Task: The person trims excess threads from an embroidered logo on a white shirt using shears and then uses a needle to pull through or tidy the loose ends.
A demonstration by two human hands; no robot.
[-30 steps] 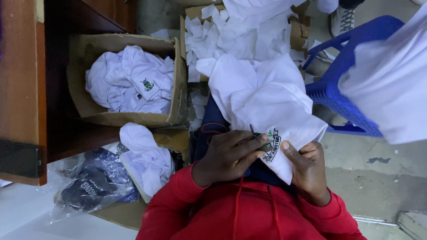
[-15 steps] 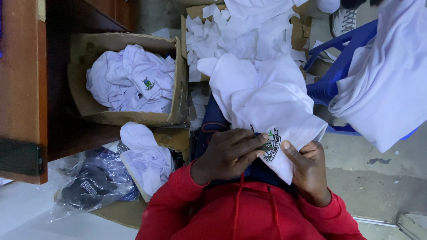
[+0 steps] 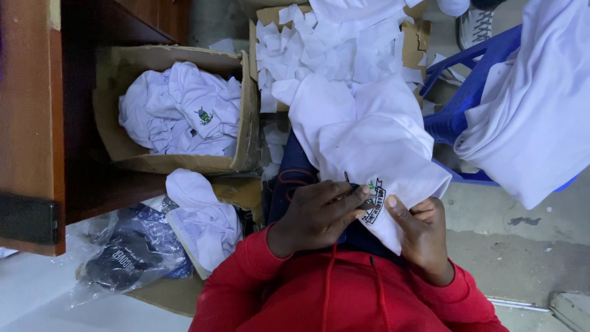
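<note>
Left fingers (image 3: pixel 344 203): curled, pinching a small dark tool against the embroidered badge (image 3: pixel 373 203).
Right fingers (image 3: pixel 399 212): pinching the white shirt (image 3: pixel 375 144) edge beside the badge.
Shirt location: draped over the lap.
Cardboard box (image 3: pixel 246 132): left, holding white shirts.

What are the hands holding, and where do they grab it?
A white shirt, pinched at its embroidered badge by the left hand and right hand.

The shirt (image 3: pixel 369 147) on the lap is plain white, with a black-and-green embroidered crest (image 3: pixel 372 200) near its edge. The sleeves (image 3: pixel 344 295) are bright red. The cardboard box (image 3: pixel 178 163) is brown, its heaped shirts (image 3: pixel 178 110) white, one bearing a small green-and-blue badge. The plastic chair (image 3: pixel 461 104) is blue, the paper scraps (image 3: pixel 332 49) white, the cabinet (image 3: pixel 27 98) reddish-brown.
</note>
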